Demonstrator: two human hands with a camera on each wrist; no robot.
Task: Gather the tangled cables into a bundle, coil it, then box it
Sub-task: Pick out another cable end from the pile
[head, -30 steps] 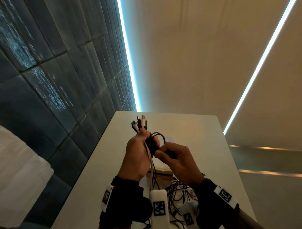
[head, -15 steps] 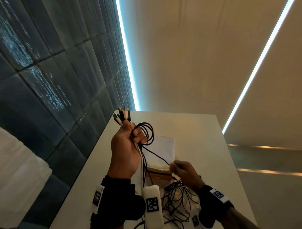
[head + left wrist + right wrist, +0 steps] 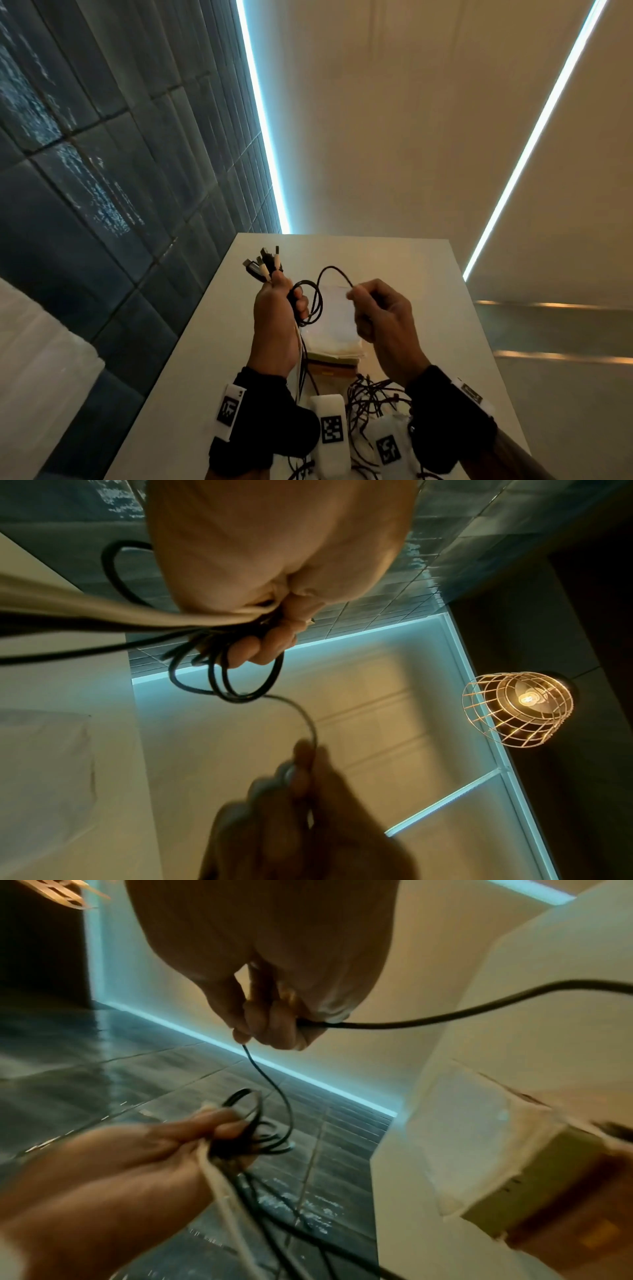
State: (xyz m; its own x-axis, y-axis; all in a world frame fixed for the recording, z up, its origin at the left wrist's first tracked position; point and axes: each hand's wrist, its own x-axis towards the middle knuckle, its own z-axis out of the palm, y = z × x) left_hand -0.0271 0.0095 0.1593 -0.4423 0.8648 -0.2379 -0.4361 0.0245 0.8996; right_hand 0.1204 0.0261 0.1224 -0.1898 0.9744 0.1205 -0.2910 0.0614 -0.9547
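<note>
I'm mid-coil: my left hand [image 3: 274, 318] clamps the cable bundle [image 3: 310, 301] above the table [image 3: 191, 359], plugs up; my right hand [image 3: 383, 315] pinches a black cable [image 3: 334, 269]. Next, I judge, lay this loop into the left fist.

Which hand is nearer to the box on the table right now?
Right. The right hand hangs just beside the box, pinching a black cable. The left hand grips the bundle on the box's far side, slightly further off.

Right hand [image 3: 383, 315] higher, black cable [image 3: 334, 272] arched
</note>
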